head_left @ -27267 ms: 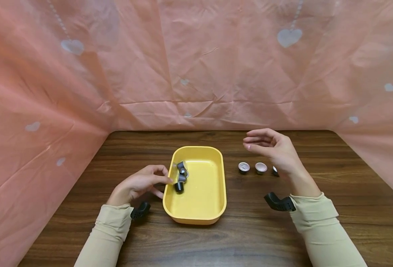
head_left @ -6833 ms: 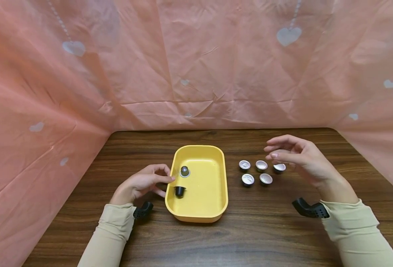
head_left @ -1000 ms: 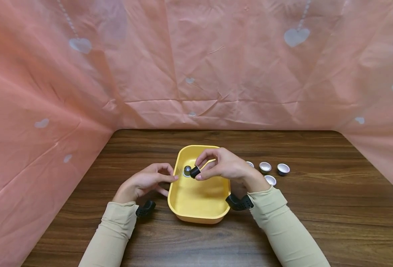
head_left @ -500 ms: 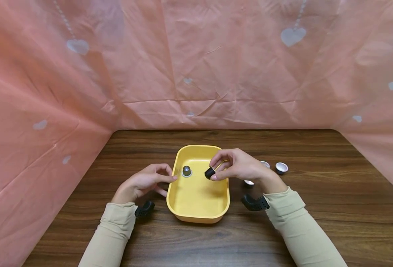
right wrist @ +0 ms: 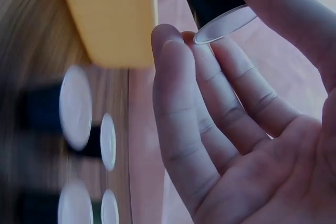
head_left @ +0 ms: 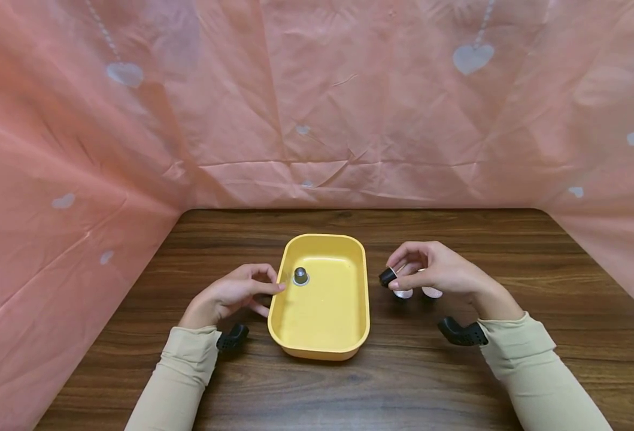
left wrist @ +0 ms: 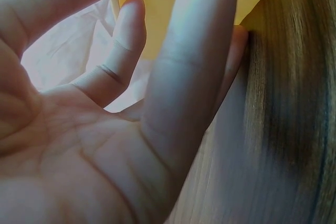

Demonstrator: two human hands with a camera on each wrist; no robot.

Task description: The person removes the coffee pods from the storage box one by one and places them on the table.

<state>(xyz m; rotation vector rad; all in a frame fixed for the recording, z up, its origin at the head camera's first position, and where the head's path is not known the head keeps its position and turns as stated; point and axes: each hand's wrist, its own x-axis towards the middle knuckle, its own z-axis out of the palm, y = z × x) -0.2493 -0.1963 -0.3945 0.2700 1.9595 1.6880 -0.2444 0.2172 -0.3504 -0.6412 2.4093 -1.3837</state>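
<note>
My left hand (head_left: 230, 293) grips the left wall of a yellow tray (head_left: 319, 353), thumb at the rim and fingers outside. Inside that tray one dark grey coffee capsule (head_left: 300, 276) stands on its silvery rim. Just right of the tray, my right hand (head_left: 440, 272) pinches a black coffee capsule (head_left: 387, 276) between thumb and fingers, tilted in the air. The right wrist view shows the held capsule's pale lid (right wrist: 226, 24) facing the palm. Beneath the right hand, capsules (head_left: 403, 294) stand lid up on the table; the hand hides the others in the head view.
The dark wooden table (head_left: 317, 398) reaches back to a pink cloth (head_left: 317, 120) with pale hearts, which also hangs at both sides. In the right wrist view several lid-up capsules (right wrist: 76, 108) stand beside the tray. Each wrist wears a black mount (head_left: 462, 332).
The right hand has carried the black capsule rightward out over the tray's rim. Earlier several capsules lay in the tray and fewer stood on the table. The left hand stays at the tray.
</note>
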